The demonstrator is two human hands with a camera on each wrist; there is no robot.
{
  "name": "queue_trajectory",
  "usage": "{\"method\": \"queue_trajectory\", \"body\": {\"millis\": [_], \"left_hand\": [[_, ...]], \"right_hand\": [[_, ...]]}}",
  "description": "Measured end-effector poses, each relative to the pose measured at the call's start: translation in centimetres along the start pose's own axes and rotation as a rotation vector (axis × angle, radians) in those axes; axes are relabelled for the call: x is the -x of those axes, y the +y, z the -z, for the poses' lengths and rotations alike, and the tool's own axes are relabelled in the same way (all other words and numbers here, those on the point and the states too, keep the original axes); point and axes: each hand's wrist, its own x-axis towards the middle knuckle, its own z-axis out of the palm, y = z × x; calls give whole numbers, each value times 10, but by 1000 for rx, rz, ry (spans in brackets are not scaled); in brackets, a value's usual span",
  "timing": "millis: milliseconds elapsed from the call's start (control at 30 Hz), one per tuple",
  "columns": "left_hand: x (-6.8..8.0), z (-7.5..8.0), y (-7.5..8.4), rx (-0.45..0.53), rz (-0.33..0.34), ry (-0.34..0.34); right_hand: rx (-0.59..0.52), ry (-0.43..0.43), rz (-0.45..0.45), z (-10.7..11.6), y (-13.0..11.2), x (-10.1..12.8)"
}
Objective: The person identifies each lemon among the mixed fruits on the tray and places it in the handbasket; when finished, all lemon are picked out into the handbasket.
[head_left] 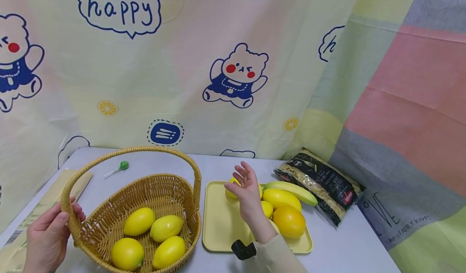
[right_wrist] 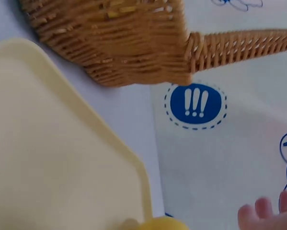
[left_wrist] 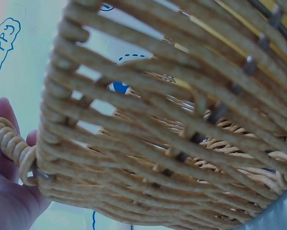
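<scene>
My left hand (head_left: pixel 49 236) grips the left side of the handle of a wicker basket (head_left: pixel 167 192); its fingers curl round the wrapped handle, also in the left wrist view. Inside the basket lie several yellow lemons (head_left: pixel 166 228). My right hand (head_left: pixel 251 200) hovers above the pale yellow tray (head_left: pixel 222 224), fingers loosely spread, holding nothing. About it on the tray are an orange fruit (head_left: pixel 289 221), an oval yellow fruit (head_left: pixel 282 198), smaller yellow fruits (head_left: pixel 267 209) and a green-yellow banana (head_left: pixel 291 191). Hand and forearm partly hide the fruit. In the right wrist view only fingertips (right_wrist: pixel 268 213) show.
A black-and-clear plastic food bag (head_left: pixel 322 184) lies at the tray's back right. Behind the basket is a green lollipop (head_left: pixel 124 166). A flat beige package (head_left: pixel 32 216) lies at the left edge. Printed cloth (head_left: pixel 189 70) hangs behind the white table.
</scene>
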Motion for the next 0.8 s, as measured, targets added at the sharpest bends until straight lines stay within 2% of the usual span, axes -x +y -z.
{"method": "queue_trajectory", "body": {"millis": [133,400,533,800], "left_hand": [[0,0,0,19,-10,-10],[0,-1,0,16,-9,-12],[0,-1,0,14,-8,-9],[0,-1,1,-27,3,13]], "right_hand": [[62,148,-4,-6,12,-10],[165,345,-4,-9,39,-25],[202,389,-19,-9,48,-30],[268,406,-84,-11,51,-37]]}}
